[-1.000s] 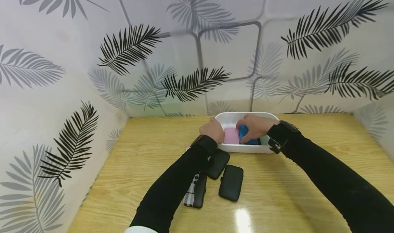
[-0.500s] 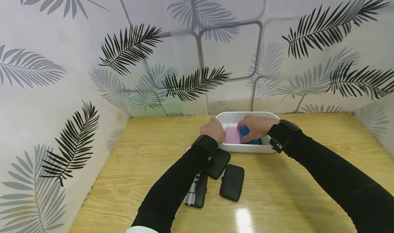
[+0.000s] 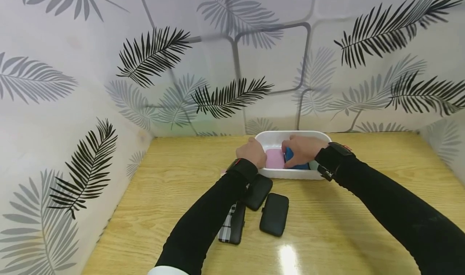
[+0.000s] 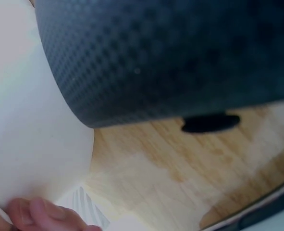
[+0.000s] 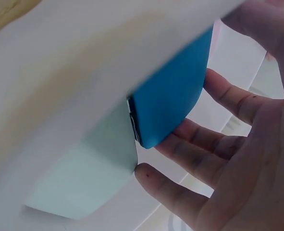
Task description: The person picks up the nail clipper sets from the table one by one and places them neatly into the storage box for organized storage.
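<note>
A white plastic bin stands near the wall at the back of the table. My left hand grips its left end; in the left wrist view fingertips lie against the white wall. Inside the bin, my right hand holds a blue zip case between thumb and fingers. A pink case lies to the left of the blue one, and a pale green case to its right. In the right wrist view, the little fingertip is right at the green case's edge.
In front of the bin lie a black case, another black case and a black case with a plaid panel. A pink edge shows beside the left wrist. The patterned wall rises behind the table.
Both hands stay almost where they were. The dark edge on the right side of the blue case shows less now, and the view has shifted slightly.
</note>
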`<control>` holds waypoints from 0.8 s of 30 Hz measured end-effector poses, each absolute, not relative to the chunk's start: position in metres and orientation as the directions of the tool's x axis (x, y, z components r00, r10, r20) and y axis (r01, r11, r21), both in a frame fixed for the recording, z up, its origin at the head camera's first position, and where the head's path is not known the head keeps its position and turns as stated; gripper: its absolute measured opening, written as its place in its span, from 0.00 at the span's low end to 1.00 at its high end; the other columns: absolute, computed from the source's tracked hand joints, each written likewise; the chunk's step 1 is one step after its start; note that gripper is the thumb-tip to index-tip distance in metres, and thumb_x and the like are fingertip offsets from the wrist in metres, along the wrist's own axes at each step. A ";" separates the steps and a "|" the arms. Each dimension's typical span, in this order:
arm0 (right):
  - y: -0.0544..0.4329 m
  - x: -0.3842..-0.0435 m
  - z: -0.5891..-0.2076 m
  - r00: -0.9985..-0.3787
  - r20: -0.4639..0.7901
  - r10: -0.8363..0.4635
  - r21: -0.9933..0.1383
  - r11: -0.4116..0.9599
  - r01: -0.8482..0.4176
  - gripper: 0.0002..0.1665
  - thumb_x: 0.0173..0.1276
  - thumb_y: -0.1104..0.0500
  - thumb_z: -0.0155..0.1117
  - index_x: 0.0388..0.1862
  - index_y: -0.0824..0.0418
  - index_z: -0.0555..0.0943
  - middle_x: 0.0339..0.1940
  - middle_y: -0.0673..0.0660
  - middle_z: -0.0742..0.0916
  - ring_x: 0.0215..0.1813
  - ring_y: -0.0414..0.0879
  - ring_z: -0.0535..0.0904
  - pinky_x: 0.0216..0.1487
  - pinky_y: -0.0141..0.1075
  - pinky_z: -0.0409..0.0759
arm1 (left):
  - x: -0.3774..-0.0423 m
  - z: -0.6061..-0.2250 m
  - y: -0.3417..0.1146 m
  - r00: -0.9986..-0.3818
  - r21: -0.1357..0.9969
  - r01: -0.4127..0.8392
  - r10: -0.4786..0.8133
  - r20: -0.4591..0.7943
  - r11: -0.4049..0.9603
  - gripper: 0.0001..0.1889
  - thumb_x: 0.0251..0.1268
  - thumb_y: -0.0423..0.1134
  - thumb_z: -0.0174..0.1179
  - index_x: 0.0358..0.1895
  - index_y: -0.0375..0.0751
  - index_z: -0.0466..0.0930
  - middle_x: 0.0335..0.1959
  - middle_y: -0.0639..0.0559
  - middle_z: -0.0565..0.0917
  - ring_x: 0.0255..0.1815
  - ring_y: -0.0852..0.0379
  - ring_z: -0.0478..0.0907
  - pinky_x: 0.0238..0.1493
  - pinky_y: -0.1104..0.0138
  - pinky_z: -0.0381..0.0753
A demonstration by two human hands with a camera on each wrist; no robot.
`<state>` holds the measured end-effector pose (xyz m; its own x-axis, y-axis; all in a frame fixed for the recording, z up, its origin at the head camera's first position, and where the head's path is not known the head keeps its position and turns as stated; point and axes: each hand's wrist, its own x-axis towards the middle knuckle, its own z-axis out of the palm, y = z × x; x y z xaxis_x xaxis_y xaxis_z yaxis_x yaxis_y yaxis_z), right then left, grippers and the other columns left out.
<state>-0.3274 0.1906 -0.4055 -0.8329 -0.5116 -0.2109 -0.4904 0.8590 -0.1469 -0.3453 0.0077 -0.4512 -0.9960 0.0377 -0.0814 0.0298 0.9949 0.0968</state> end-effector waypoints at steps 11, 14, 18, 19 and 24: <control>0.195 -0.298 -0.408 -0.794 0.090 -0.601 -0.106 0.787 -0.608 0.28 0.67 0.47 0.71 0.61 0.59 0.81 0.57 0.60 0.84 0.55 0.55 0.81 0.53 0.53 0.81 | -0.348 -0.452 0.010 -0.997 0.081 0.047 0.052 -0.054 0.996 0.28 0.73 0.55 0.53 0.62 0.36 0.68 0.36 0.48 0.85 0.35 0.52 0.84 0.38 0.60 0.80; 0.185 -0.273 -0.407 -0.723 0.223 -0.654 -0.075 0.728 -0.682 0.23 0.66 0.51 0.72 0.56 0.59 0.83 0.52 0.58 0.86 0.53 0.54 0.82 0.51 0.51 0.80 | -0.349 -0.454 0.010 -0.997 0.086 0.057 0.062 -0.055 0.995 0.27 0.73 0.55 0.53 0.62 0.35 0.68 0.34 0.48 0.84 0.34 0.53 0.84 0.37 0.60 0.80; 0.168 -0.235 -0.413 -0.643 0.252 -0.724 -0.031 0.658 -0.753 0.20 0.67 0.47 0.71 0.52 0.57 0.84 0.46 0.53 0.87 0.47 0.48 0.82 0.48 0.45 0.80 | -0.349 -0.456 0.009 -0.996 0.097 0.059 0.064 -0.054 0.994 0.27 0.74 0.54 0.52 0.63 0.35 0.67 0.34 0.47 0.84 0.33 0.52 0.83 0.36 0.60 0.78; 0.164 -0.225 -0.415 -0.630 0.239 -0.739 -0.017 0.645 -0.764 0.21 0.67 0.44 0.70 0.51 0.56 0.84 0.45 0.52 0.87 0.47 0.47 0.81 0.48 0.44 0.80 | -0.349 -0.457 0.009 -0.997 0.098 0.058 0.063 -0.052 0.994 0.27 0.75 0.54 0.52 0.63 0.35 0.67 0.35 0.47 0.83 0.33 0.52 0.83 0.35 0.60 0.78; 0.147 -0.186 -0.430 -0.628 0.096 -0.773 0.017 0.632 -0.775 0.32 0.68 0.31 0.61 0.57 0.53 0.83 0.50 0.51 0.86 0.48 0.46 0.79 0.50 0.44 0.80 | -0.347 -0.457 0.008 -0.995 0.091 0.059 0.065 -0.070 0.994 0.27 0.76 0.54 0.50 0.64 0.35 0.67 0.32 0.47 0.82 0.29 0.52 0.80 0.31 0.60 0.74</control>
